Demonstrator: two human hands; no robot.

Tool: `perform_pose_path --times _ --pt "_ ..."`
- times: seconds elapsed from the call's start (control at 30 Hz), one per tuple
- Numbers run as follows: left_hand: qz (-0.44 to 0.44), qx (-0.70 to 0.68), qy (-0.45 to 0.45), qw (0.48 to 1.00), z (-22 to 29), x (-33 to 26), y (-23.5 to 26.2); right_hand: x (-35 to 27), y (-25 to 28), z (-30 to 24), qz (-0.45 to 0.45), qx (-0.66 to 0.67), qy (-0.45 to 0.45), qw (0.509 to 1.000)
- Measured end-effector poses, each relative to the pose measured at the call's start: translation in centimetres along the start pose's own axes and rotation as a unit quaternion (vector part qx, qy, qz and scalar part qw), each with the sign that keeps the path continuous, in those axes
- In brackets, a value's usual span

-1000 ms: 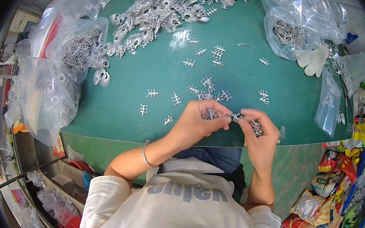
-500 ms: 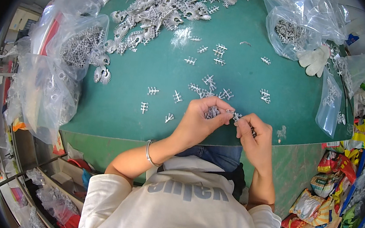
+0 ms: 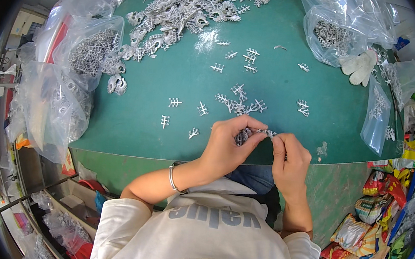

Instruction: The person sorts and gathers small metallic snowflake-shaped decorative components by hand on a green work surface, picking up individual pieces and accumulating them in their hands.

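Over the table's front edge my left hand is closed, with a clump of small silver metal pieces in its curled palm. Thumb and index finger of that hand pinch a small branched metal piece. My right hand is closed too, its thumb and index finger on the other end of the same piece. Whether it holds more behind its fingers is hidden. Just beyond my hands lies a small group of branched metal pieces. More single pieces are scattered to the left.
A big heap of silver castings covers the far left of the green table. Clear bags of metal parts stand at the left, another bag at the far right. Beside that are a white glove and a flat bag.
My right hand has turned slightly, its fingertips closing in on the branched piece. The piece now lies flatter between both hands. The things on the table stay put.
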State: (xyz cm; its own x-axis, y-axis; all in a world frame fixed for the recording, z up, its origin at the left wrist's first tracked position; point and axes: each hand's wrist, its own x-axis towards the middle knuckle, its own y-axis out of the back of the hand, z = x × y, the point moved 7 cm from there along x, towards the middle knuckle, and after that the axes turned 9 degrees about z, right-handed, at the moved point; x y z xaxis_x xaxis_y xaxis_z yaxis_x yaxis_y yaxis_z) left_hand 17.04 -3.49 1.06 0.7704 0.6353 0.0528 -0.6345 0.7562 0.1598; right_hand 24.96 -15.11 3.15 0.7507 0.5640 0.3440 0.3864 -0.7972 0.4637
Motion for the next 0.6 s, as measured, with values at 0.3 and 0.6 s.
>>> perform_pose_path --times 0.3,0.6 --pt "-0.11 -0.241 0.266 0.927 -1.9 0.1 -0.6 -0.5 -1.1 3.5 -0.108 0.275 -0.288 0.911" --pt "-0.107 -0.283 0.294 0.907 -2.2 -0.1 -0.5 -0.9 -1.0 2.7 -0.107 0.274 -0.266 0.918"
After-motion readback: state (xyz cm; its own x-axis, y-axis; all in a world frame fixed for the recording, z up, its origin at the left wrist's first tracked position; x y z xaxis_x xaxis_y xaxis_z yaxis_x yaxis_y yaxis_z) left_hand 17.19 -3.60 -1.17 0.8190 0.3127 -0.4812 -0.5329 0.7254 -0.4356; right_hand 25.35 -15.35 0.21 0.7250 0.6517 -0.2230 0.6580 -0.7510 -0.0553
